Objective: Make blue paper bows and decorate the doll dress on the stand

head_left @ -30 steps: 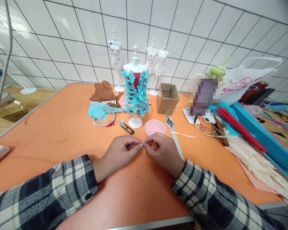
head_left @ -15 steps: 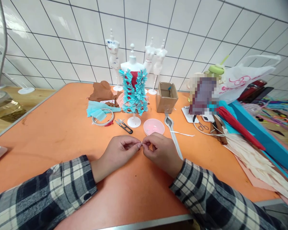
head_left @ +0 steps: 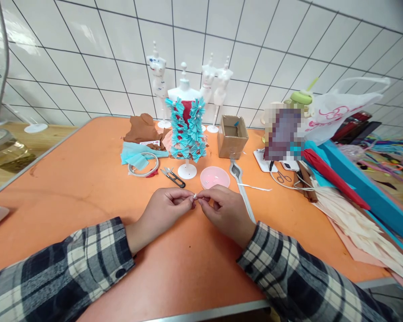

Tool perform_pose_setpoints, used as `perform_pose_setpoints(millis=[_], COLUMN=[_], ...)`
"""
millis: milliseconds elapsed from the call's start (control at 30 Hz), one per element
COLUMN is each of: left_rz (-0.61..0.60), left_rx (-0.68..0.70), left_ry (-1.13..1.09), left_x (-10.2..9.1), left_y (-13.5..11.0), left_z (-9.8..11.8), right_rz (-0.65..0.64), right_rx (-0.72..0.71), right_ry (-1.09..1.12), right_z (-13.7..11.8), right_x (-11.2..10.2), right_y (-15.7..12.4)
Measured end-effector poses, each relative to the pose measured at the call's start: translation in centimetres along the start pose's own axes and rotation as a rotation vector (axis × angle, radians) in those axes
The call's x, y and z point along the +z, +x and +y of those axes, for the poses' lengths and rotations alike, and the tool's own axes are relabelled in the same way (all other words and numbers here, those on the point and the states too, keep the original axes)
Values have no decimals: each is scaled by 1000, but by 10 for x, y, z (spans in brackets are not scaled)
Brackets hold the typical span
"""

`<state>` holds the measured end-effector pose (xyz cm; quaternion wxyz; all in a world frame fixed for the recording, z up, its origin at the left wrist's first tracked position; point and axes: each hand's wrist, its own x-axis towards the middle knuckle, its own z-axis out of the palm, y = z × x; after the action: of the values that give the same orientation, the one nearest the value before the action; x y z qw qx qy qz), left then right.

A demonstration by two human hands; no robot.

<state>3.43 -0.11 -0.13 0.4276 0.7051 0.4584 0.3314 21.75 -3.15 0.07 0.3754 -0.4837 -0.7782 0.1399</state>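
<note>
My left hand [head_left: 164, 208] is closed in a pinch over the orange table, thumb and index finger on a small white bead-like piece [head_left: 195, 196]. Right beside it my right hand [head_left: 226, 210] also pinches, its fingertips almost meeting the left ones; whatever lies between them is too small to make out. Just beyond the hands stands a pink bowl [head_left: 218, 175] with tiny bits in it. A small white dress form [head_left: 184, 93] wears a red bodice with turquoise pleated fabric bows [head_left: 196, 120] and small white beads.
Thread snips [head_left: 174, 177], an embroidery hoop [head_left: 130, 170] and fabric scraps [head_left: 143, 129] lie left of the dress form. Three bare forms stand behind it. To the right are a cardboard box [head_left: 232, 143], a grey strap [head_left: 245, 199], scissors [head_left: 284, 177], cables and cream fabric strips [head_left: 349, 219].
The white piece between my fingertips shows more clearly now. My right fingers have shifted slightly, with index finger and thumb stretched further toward the left hand.
</note>
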Motion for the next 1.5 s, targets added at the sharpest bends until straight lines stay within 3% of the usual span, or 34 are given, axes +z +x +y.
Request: perform_pose_setpoints(millis=[267,667,867,967,1067,1200,1500], left_rz=[26,65,69,88,99,106,94], left_rx=[-51,54,122,163,147,112,214], left_ry=[-11,68,189,248,228,179,287], left_x=[0,3,2,2,2,3,1], left_y=[-2,-4,-6,-7,-7,-6,-10], left_z=[7,5,3,3,4,6,8], right_rz=[103,79,11,39,66,-1,7], right_rx=[-1,1,-21,-13,-1,-13,40], right_ry=[-10,46,8,-21,-54,-73,51], right_z=[-1,1,1,-1,-5,-9,-5], right_x=[-2,0,1,0,-2,-1,1], right_y=[1,1,0,-1,-2,-4,-2])
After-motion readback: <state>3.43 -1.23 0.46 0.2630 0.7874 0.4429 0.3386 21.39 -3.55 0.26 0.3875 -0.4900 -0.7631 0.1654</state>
